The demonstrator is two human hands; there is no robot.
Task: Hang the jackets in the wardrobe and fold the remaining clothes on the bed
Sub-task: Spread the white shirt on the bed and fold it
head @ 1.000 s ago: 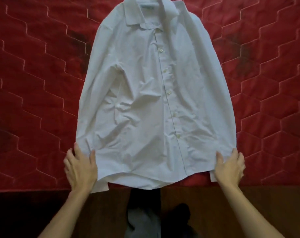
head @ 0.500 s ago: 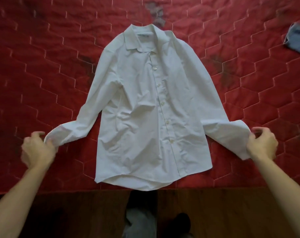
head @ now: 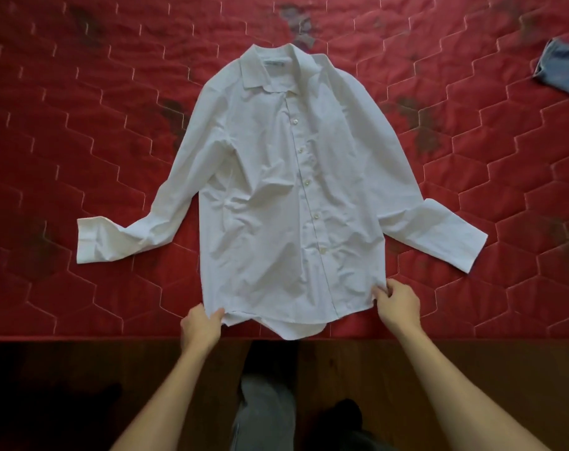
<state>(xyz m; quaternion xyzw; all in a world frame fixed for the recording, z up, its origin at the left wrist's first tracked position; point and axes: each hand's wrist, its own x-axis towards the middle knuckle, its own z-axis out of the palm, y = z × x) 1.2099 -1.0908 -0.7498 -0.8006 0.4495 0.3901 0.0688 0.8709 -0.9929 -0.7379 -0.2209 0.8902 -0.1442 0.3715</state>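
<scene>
A white long-sleeved button shirt (head: 276, 196) lies face up on the red quilted bed (head: 81, 125), collar away from me, both sleeves spread out to the sides. My left hand (head: 200, 328) pinches the shirt's lower left hem corner. At the lower right side seam, just above the hem, my right hand (head: 397, 304) grips the fabric. The hem's middle tail hangs close to the bed's near edge.
A piece of blue denim clothing (head: 563, 68) lies at the bed's far right edge. The dark wooden floor (head: 81, 385) runs below the bed's near edge, with my grey trouser legs and dark feet there.
Both hands let go of the sleeve cuffs, which now lie spread flat, and came inward to take hold of the shirt's bottom corners.
</scene>
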